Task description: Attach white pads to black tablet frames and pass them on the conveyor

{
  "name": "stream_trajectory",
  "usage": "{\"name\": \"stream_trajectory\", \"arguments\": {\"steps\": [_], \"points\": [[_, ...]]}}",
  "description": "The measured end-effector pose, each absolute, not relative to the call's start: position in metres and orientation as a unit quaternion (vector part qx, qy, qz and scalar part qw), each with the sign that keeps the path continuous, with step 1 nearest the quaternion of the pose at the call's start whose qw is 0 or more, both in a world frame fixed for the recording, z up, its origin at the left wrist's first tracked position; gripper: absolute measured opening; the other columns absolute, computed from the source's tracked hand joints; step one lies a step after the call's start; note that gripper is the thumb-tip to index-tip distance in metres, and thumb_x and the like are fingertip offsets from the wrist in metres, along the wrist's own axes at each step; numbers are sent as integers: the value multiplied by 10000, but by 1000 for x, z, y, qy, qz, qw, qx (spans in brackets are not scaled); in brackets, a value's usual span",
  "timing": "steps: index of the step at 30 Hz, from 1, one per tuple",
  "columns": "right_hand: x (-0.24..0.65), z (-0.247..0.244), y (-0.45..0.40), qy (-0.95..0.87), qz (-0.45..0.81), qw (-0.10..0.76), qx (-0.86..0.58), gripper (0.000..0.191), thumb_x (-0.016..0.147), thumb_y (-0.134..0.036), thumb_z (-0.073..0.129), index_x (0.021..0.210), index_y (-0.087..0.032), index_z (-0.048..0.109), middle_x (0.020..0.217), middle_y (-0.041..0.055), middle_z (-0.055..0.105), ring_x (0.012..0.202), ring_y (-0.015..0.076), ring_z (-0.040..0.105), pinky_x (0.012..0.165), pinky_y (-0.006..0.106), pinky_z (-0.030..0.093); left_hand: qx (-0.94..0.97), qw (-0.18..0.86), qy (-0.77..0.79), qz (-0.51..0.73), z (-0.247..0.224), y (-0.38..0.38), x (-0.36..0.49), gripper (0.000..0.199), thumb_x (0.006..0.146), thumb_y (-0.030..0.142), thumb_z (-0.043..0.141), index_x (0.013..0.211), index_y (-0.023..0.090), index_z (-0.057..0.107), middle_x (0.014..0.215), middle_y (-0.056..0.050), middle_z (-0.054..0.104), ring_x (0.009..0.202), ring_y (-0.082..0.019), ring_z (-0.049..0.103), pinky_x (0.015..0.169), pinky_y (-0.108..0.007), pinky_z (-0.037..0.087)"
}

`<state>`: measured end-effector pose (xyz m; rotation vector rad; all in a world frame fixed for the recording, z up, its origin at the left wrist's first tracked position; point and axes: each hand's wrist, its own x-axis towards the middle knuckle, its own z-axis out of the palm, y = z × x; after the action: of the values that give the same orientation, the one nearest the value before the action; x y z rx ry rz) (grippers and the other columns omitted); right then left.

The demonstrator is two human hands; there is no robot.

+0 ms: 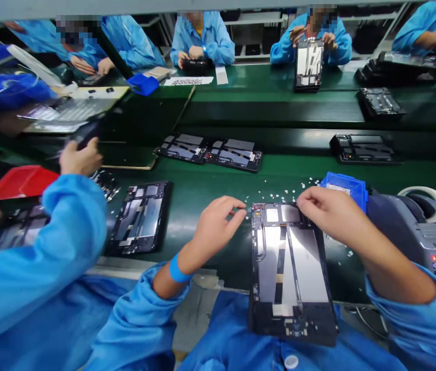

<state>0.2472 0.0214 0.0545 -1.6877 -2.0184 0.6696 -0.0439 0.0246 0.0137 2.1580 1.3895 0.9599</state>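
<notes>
An opened tablet (306, 257) with its inner parts bare lies in front of me, its lower end over the table edge near my lap. My left hand (218, 224), with a blue band at the wrist, hovers by the tablet's upper left corner. Its thumb and forefinger curve nearly together; anything between their tips is too small to make out. My right hand (324, 208) is at the upper right corner, fingers pinched together and touching or just above the edge. What they hold is hidden. Small white scraps (278, 196) are scattered beyond the tablet.
A blue box (347, 188) and a tape dispenser (419, 221) stand to my right. More opened tablets lie on the green bench (202, 190), one at left (140, 219). A co-worker's arm (74, 216) reaches in beside me. Several people work opposite.
</notes>
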Motion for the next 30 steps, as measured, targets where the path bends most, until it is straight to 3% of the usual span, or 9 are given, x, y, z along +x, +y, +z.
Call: {"name": "stream_trajectory", "arguments": {"steps": [3,7,13,23,30], "points": [[205,55,43,-741,279,162,-589,282,936,-313,549,723,-218,706,697,15,721,648,170,636,601,274,385,839,134,438,292,8,28,-46,217,998,216,562,1103,221,752,1044,-69,771,979,-225,690,901,-367,511],[179,48,58,-749,268,105,-597,327,911,-279,573,606,-207,667,589,24,673,557,160,582,565,283,334,871,97,406,258,0,27,-43,303,1033,217,520,1247,213,733,1142,-100,766,978,-239,678,867,-388,506],[173,44,57,-751,257,93,-601,222,849,-239,591,670,-205,717,642,24,701,588,157,587,557,277,316,883,62,395,244,-8,25,-43,336,1051,222,494,1296,196,723,1155,-107,770,939,-246,668,820,-386,499],[175,46,58,-743,284,99,-598,273,865,-270,584,631,-206,708,612,15,685,564,147,570,549,287,293,868,112,398,275,-11,26,-42,321,1043,196,518,1296,200,717,1159,-92,761,980,-225,669,862,-375,507],[171,42,53,-719,284,120,-623,179,842,-244,631,697,-205,728,671,3,707,622,141,584,583,266,320,863,112,395,294,-13,26,-42,341,1024,151,548,1333,196,686,1148,-78,757,998,-210,674,872,-365,516]]}}
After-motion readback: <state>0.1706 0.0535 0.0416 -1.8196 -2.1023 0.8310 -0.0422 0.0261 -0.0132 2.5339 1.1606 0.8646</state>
